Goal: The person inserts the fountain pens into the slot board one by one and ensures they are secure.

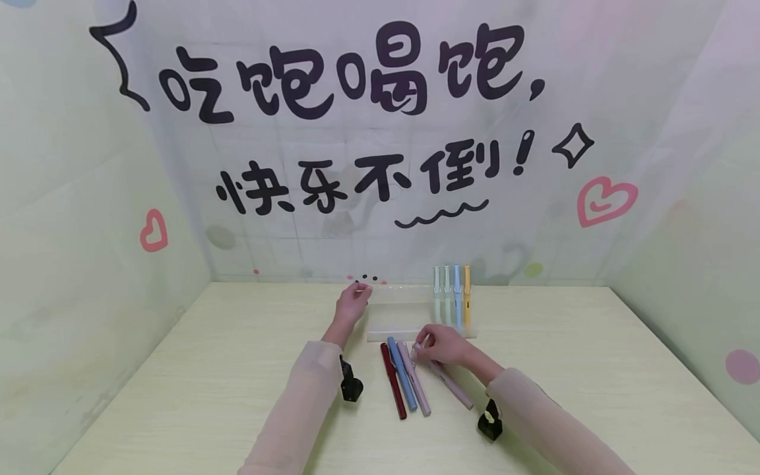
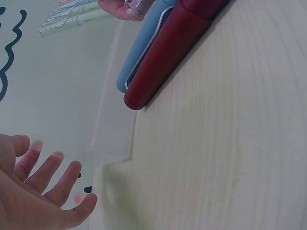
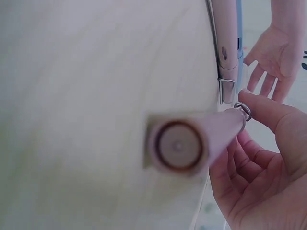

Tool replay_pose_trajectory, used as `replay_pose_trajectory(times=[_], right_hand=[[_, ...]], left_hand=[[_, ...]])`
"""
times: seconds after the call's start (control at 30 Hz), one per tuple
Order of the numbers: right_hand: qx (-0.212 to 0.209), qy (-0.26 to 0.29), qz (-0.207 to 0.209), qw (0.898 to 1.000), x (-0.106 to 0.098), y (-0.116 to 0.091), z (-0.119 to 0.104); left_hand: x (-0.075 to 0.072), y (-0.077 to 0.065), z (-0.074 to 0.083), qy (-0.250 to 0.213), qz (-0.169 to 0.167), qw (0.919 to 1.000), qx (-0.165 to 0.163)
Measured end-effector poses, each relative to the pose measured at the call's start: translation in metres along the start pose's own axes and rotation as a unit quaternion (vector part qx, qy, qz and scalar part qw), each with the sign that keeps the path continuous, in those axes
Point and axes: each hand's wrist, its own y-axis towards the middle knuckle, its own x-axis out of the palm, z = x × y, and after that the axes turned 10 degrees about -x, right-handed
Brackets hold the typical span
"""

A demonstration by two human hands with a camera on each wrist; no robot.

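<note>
My right hand (image 1: 442, 344) pinches a light purple pen (image 1: 454, 388) near its clip end, thumb and fingers round it; the other end slants toward me in the right wrist view. My left hand (image 1: 353, 303) is at the left end of a translucent pen stand (image 1: 394, 335), fingertips by its upper corner. Its fingers look loosely extended in the left wrist view. Between the hands lie a dark red pen (image 1: 393, 382), a blue pen (image 1: 402, 376) and a second light purple pen (image 1: 413, 379), side by side on the table.
Two pale green pens (image 1: 442, 290), a light blue pen (image 1: 458, 297) and a yellow-orange pen (image 1: 468, 297) stand upright at the stand's right end. Behind the table (image 1: 196, 382) rises a wall covering (image 1: 356, 251) with black lettering. Black wrist cameras (image 1: 351, 386) sit at both sleeves.
</note>
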Motion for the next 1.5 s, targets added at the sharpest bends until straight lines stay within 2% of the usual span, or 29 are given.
replay_pose_trajectory(times=[0.13,0.37,0.63,0.97,1.17,1.33,1.5], right_hand=[[0.002,0.027,0.011,1.000,-0.002,0.001,0.002],[0.024,0.125,0.023,0.992,-0.007,0.003,0.003],[0.022,0.164,0.041,0.985,-0.015,0.006,0.004],[0.026,0.178,0.080,0.980,-0.026,0.007,0.001],[0.013,0.190,0.107,0.976,-0.035,0.008,-0.004],[0.024,0.174,0.128,0.976,-0.042,0.011,-0.003],[0.023,0.174,0.157,0.972,-0.047,0.015,-0.004]], left_hand=[[0.000,0.000,-0.001,0.001,-0.001,1.0000,0.000],[0.000,0.000,-0.001,-0.001,-0.002,1.0000,-0.007],[0.000,0.001,-0.001,-0.003,-0.001,1.0000,-0.005],[0.000,0.000,0.000,0.002,0.002,1.0000,0.004],[0.000,0.001,-0.001,0.002,0.004,1.0000,0.005],[0.000,0.000,0.000,-0.001,0.003,1.0000,0.004],[0.000,0.000,-0.001,-0.002,0.002,1.0000,0.004]])
